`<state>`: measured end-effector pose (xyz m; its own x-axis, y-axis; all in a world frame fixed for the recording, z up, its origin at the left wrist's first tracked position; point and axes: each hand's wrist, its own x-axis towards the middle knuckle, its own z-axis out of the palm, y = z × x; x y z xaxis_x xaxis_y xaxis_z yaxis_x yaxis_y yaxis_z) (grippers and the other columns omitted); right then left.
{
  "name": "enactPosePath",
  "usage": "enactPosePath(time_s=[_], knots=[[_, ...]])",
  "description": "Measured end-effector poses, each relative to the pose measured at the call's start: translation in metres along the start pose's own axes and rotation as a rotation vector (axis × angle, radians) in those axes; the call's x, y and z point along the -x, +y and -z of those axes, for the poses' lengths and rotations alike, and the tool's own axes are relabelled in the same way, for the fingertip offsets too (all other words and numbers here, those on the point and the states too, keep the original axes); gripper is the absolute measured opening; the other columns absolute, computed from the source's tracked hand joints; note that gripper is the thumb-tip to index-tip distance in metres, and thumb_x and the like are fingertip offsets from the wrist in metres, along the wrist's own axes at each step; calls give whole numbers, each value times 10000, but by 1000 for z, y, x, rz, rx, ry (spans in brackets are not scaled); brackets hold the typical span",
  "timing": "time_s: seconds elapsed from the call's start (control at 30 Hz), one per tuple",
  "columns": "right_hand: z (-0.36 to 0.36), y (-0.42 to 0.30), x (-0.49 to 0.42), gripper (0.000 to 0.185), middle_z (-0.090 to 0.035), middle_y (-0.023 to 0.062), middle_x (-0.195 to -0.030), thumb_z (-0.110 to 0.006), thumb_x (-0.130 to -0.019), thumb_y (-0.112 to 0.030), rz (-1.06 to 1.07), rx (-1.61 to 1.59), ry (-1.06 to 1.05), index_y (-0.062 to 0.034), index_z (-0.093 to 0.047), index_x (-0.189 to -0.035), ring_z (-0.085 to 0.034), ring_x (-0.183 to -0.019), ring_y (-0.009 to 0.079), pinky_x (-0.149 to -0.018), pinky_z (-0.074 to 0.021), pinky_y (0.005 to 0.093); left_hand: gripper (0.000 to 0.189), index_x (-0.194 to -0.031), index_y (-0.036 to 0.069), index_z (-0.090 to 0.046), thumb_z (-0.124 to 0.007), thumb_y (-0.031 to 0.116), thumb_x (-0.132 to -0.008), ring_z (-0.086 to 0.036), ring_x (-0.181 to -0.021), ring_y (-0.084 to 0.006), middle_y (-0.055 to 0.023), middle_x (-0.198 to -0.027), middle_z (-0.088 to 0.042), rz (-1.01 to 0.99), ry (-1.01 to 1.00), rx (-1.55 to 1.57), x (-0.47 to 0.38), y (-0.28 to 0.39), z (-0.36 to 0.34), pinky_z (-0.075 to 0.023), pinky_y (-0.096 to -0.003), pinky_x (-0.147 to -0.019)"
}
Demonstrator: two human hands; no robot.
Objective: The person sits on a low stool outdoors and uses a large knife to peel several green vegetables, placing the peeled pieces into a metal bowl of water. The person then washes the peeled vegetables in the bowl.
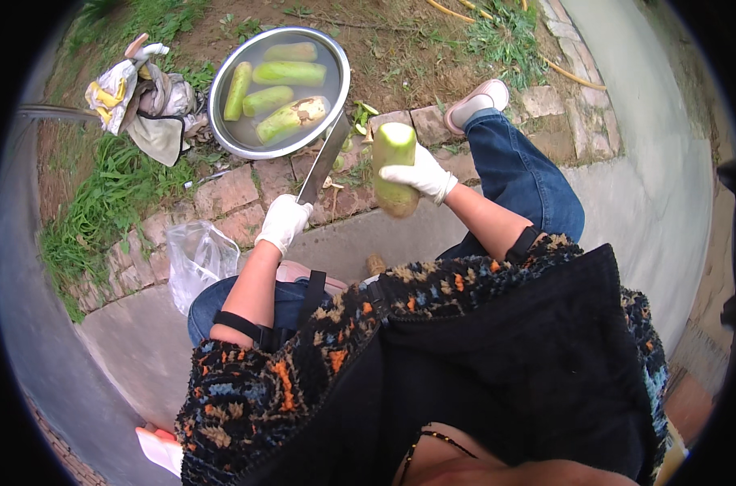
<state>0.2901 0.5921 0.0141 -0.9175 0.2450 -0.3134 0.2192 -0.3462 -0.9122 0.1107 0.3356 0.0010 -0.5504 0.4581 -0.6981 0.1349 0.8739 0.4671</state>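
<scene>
My left hand (284, 223), in a white glove, grips the handle of a large knife (326, 159); the broad blade points up and right beside a metal basin. My gloved right hand (421, 176) holds a thick green radish (395, 159) upright, its thumb across the near side. The radish's upper end is cut flat and shows pale green flesh; its lower end is brownish. Several green radishes (289, 73) lie in cloudy water in the round metal basin (217, 124), one with a brown, scarred patch (312, 110).
Cut trimmings (339, 161) lie on the brick edging (227, 191) between my hands and the basin. A clear plastic bag (201, 261) stands by my left knee. Crumpled cloths (161, 100) lie left of the basin, near grass (128, 182). A yellow hose (571, 74) runs at upper right.
</scene>
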Motion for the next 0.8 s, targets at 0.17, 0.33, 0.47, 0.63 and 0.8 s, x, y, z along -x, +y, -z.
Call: enactPosePath(time_s=[0.17, 0.33, 0.47, 0.63, 0.8], knots=[[0, -1, -9, 719, -577, 226, -1252, -716, -857, -390, -381, -685, -275, -10, -420, -1390, -607, -1123, 354, -979, -503, 501, 331, -780, 9, -702, -623, 326, -838, -662, -693, -345, -179, -663, -658, 3, 30, 18, 17, 1, 11, -505, -430, -696], [-2, 0, -18, 769, -548, 303, -1280, -608, -898, -544, -504, -1000, -393, 22, -431, -1389, -576, -1162, 433, -1011, -471, 555, 324, -774, 24, -710, -629, 334, -829, -671, -669, -300, -150, -660, -670, 13, 67, 83, 34, -6, 22, -507, -412, -679], [-16, 10, -26, 644, -605, 227, -1215, -667, -896, -448, -572, -928, -62, -27, -483, -1347, -625, -1084, 408, -937, -530, 538, 341, -790, 17, -710, -641, 349, -824, -660, -631, -261, -127, -651, -668, 5, 143, 110, 50, -21, 33, -504, -398, -655], [-29, 4, -75, 562, -659, 198, -1077, -744, -853, -312, -623, -633, 43, -10, -509, -1266, -684, -953, 344, -845, -584, 503, 319, -836, 13, -698, -662, 329, -868, -574, -530, -158, -59, -628, -636, 29, 274, 329, 75, -36, 60, -448, -332, -536], [-42, -31, -183, 524, -674, 195, -1060, -714, -869, -308, -723, -183, -65, 21, -517, -1226, -694, -920, 312, -821, -590, 479, 281, -800, 63, -632, -667, 317, -917, -463, -485, -53, 32, -608, -551, -3, 393, 536, 100, -43, 108, -364, -246, -460]])
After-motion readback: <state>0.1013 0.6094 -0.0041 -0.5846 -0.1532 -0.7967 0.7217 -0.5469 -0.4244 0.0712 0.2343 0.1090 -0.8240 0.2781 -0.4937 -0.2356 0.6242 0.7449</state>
